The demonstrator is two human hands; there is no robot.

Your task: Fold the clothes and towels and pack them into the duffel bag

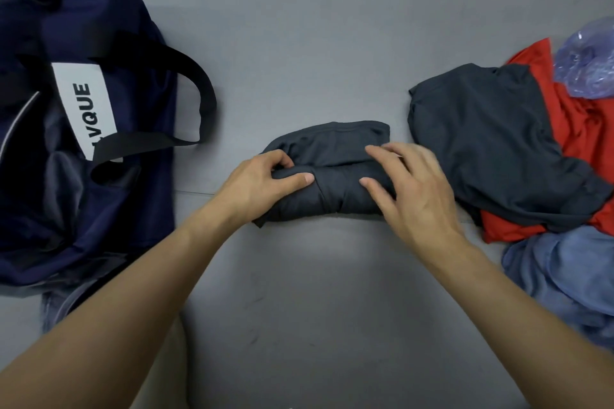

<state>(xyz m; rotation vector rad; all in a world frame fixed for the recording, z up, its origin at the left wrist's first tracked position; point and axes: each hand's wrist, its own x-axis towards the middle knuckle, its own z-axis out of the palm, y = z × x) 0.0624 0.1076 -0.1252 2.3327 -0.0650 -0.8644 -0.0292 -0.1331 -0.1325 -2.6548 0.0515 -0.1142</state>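
Garment [335, 143], dark grey and folded into a short thick bundle, lies in the middle of the grey surface [299, 43], right in front of the person. The left hand [262, 179] grips its left end, fingers curled into the fold and thumb laid along the near roll. The right hand [415, 189] rests on the right end with fingers spread and nearly straight, thumb touching the cloth, clasping nothing.

Well off to the left sits the navy duffel [133, 209], its mouth gaping, black straps [199, 90] flopped across it and a white label [84, 103] on its side. Just right of the bundle is a loose heap: a grey top [491, 143] over a red piece [581, 123], a blue piece [571, 276] nearer the person, and a crumpled plastic bag [591, 66] at the far edge.
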